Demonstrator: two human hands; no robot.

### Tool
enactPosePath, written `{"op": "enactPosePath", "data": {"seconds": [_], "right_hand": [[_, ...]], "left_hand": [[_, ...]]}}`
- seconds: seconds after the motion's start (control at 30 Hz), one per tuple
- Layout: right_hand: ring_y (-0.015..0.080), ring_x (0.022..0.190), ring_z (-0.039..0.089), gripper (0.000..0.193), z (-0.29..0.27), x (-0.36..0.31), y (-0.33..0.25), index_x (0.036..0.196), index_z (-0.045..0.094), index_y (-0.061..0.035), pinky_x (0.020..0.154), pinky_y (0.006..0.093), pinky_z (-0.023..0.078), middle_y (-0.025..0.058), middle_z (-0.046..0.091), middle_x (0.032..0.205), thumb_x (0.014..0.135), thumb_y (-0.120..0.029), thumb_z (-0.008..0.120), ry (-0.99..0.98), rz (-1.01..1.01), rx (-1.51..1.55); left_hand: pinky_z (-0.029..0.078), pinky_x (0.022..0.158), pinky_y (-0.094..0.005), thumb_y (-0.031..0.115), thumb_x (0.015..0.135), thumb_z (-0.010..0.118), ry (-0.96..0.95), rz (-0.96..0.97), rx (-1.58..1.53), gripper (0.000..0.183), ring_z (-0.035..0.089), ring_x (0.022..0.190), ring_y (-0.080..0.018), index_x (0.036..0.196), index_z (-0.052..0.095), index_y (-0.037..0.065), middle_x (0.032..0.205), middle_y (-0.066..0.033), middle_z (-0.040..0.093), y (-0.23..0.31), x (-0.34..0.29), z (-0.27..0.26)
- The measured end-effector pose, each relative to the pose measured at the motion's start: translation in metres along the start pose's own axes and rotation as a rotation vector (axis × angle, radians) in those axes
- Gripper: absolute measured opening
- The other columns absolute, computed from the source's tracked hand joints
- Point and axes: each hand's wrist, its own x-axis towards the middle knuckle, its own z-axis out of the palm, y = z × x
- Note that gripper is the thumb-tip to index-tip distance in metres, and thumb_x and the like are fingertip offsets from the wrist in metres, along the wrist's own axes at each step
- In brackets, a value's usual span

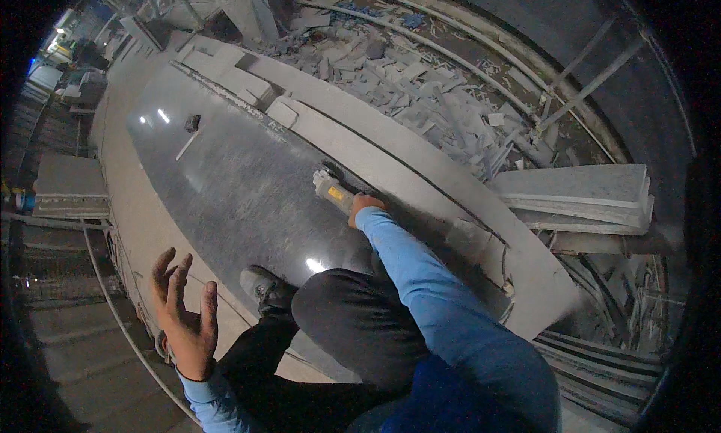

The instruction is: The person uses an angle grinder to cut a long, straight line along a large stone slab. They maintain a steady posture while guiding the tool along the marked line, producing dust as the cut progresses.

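My right hand (368, 205) is wrapped round the body of a dusty grey angle grinder (335, 193) with a yellow label. The grinder's head is by the edge where the dark polished stone slab (240, 185) meets a pale stone strip (368, 141). Its disc is hard to make out. Raised in the air at the lower left, my left hand (188, 320) is open, fingers spread and holding nothing. My shoe (267, 289) rests on the slab, near its left edge.
A small dark lump (193, 123) and a thin pale stick (188, 146) lie on the slab. Broken stone pieces (420, 95) heap beyond it. Stacked slabs (574, 196) stand at the right, another stack (71, 185) at the left. A pale pipe (120, 313) runs along the left side.
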Motion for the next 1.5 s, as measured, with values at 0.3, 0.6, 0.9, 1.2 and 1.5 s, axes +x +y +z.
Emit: {"op": "enactPosePath", "data": {"seconds": [0.3, 0.6, 0.9, 1.2, 1.5], "right_hand": [[0.0279, 0.106, 0.056, 0.059, -0.004, -0.052, 0.030, 0.119, 0.048, -0.0054, 0.091, 0.0382, 0.044, 0.0136, 0.057, 0.114, 0.067, -0.027, 0.067, -0.060, 0.002, 0.039], [0.0276, 0.106, 0.056, 0.060, 0.005, -0.037, 0.033, 0.119, 0.047, -0.0039, 0.090, 0.0379, 0.045, 0.0154, 0.057, 0.115, 0.066, -0.023, 0.067, -0.008, -0.045, 0.081], [0.0257, 0.105, 0.057, 0.057, 0.006, -0.008, 0.006, 0.117, 0.050, -0.0043, 0.090, 0.0372, 0.045, 0.0141, 0.058, 0.114, 0.066, -0.023, 0.069, 0.041, 0.001, 0.065], [0.0267, 0.108, 0.055, 0.062, 0.000, -0.019, 0.007, 0.119, 0.048, -0.0057, 0.091, 0.0393, 0.044, 0.0131, 0.056, 0.116, 0.064, -0.026, 0.070, -0.044, -0.011, 0.042], [0.0280, 0.108, 0.055, 0.075, 0.006, -0.043, 0.037, 0.129, 0.036, -0.0039, 0.092, 0.0401, 0.043, 0.0146, 0.055, 0.118, 0.066, -0.028, 0.069, -0.047, 0.008, 0.019]], "left_hand": [[0.034, 0.096, -0.0404, 0.006, 0.075, 0.065, -0.018, 0.025, -0.021, 0.038, 0.042, 0.117, -0.0332, 0.111, 0.055, 0.000, 0.125, -0.0178, 0.042, -0.002, -0.007, 0.000], [0.034, 0.097, -0.0402, 0.005, 0.075, 0.065, -0.084, 0.057, 0.037, 0.042, 0.041, 0.118, -0.0335, 0.115, 0.054, 0.002, 0.125, -0.0177, 0.041, 0.009, -0.005, 0.006], [0.038, 0.093, -0.0377, 0.007, 0.075, 0.064, -0.089, 0.050, 0.045, 0.043, 0.045, 0.112, -0.0293, 0.117, 0.054, 0.007, 0.127, -0.0134, 0.043, 0.007, -0.006, 0.007], [0.038, 0.093, -0.0380, 0.007, 0.076, 0.063, -0.081, 0.070, 0.037, 0.041, 0.046, 0.111, -0.0303, 0.116, 0.054, 0.006, 0.128, -0.0138, 0.043, 0.009, -0.005, 0.004], [0.034, 0.098, -0.0408, 0.006, 0.075, 0.066, -0.101, 0.041, -0.008, 0.042, 0.040, 0.119, -0.0338, 0.115, 0.053, 0.003, 0.128, -0.0182, 0.039, 0.008, -0.005, 0.001]]}}
